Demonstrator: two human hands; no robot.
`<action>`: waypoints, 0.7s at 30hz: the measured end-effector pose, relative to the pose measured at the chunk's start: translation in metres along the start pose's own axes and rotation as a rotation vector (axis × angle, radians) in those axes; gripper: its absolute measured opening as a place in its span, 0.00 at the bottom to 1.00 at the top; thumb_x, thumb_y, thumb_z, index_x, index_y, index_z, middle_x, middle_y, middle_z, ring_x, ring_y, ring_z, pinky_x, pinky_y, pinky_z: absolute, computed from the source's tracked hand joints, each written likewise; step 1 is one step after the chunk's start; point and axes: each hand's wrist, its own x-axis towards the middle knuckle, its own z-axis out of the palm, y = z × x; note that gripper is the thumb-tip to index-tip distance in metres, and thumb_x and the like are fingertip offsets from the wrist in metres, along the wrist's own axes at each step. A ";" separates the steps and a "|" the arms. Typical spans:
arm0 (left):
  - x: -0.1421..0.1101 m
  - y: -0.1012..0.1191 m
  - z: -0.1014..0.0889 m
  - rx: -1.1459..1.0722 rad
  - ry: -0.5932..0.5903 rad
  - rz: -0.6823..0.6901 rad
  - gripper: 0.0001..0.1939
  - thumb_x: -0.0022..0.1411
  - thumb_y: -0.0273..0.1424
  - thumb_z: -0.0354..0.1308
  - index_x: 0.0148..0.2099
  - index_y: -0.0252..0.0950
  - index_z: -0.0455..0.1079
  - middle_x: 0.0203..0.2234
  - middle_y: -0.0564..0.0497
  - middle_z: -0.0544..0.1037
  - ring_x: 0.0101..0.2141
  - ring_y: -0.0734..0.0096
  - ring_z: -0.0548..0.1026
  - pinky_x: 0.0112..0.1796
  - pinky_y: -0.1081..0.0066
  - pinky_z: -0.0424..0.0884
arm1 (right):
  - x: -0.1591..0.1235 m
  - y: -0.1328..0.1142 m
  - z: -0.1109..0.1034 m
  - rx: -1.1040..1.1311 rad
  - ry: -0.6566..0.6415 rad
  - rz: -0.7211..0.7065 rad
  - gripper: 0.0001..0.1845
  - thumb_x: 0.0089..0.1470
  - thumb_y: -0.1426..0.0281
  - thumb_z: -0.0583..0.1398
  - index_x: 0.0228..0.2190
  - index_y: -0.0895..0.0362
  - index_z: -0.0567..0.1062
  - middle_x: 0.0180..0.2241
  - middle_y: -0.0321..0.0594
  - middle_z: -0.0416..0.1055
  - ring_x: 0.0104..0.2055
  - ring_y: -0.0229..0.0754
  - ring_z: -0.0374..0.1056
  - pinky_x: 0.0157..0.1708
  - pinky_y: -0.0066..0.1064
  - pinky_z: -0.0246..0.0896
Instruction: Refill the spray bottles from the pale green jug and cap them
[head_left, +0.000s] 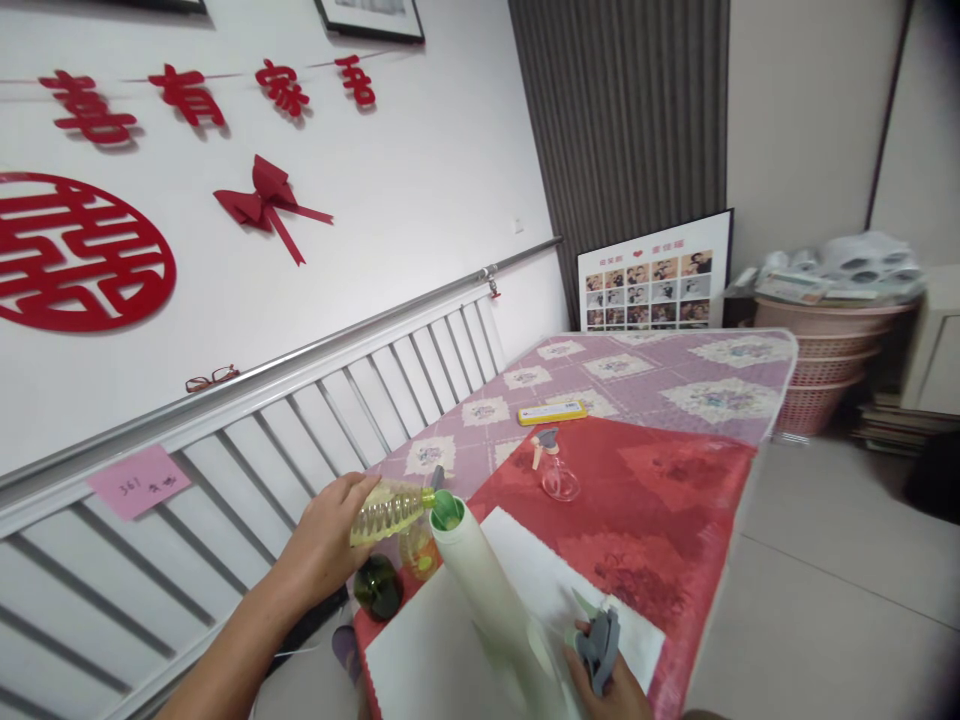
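Note:
My left hand (pixel 326 540) is wrapped round a small clear ribbed bottle (pixel 388 509) of yellowish liquid, tipped on its side with its neck at a green funnel (pixel 447 510). The funnel sits in the open top of a tall pale-green bottle (pixel 484 590) that leans toward me. My right hand (pixel 607 685), at the bottom edge, grips the lower part of that bottle together with a grey spray-trigger head (pixel 602 648). A white cloth (pixel 525 590) lies under them on the red cover (pixel 660 520).
A small clear spray bottle (pixel 556 470) and a yellow flat case (pixel 552 412) lie further along the board. A dark green bottle (pixel 377 586) and a clear jar (pixel 418 552) stand by my left hand. Pink baskets (pixel 825 380) stack at the far right, and a white railing (pixel 315 420) runs along the left.

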 end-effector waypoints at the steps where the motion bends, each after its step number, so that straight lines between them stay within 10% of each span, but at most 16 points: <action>1: 0.000 0.000 0.000 -0.001 -0.002 -0.003 0.38 0.50 0.25 0.60 0.63 0.43 0.58 0.56 0.43 0.68 0.54 0.50 0.69 0.53 0.51 0.68 | 0.000 -0.001 0.000 -0.003 0.002 0.003 0.29 0.36 0.48 0.66 0.36 0.55 0.78 0.39 0.47 0.82 0.43 0.55 0.77 0.46 0.37 0.71; 21: 0.001 0.005 -0.006 0.003 -0.072 -0.049 0.37 0.51 0.26 0.59 0.64 0.40 0.57 0.58 0.42 0.66 0.56 0.51 0.67 0.55 0.51 0.66 | 0.000 -0.003 0.000 -0.013 0.045 -0.064 0.34 0.33 0.40 0.64 0.33 0.55 0.78 0.35 0.46 0.82 0.41 0.54 0.78 0.39 0.35 0.74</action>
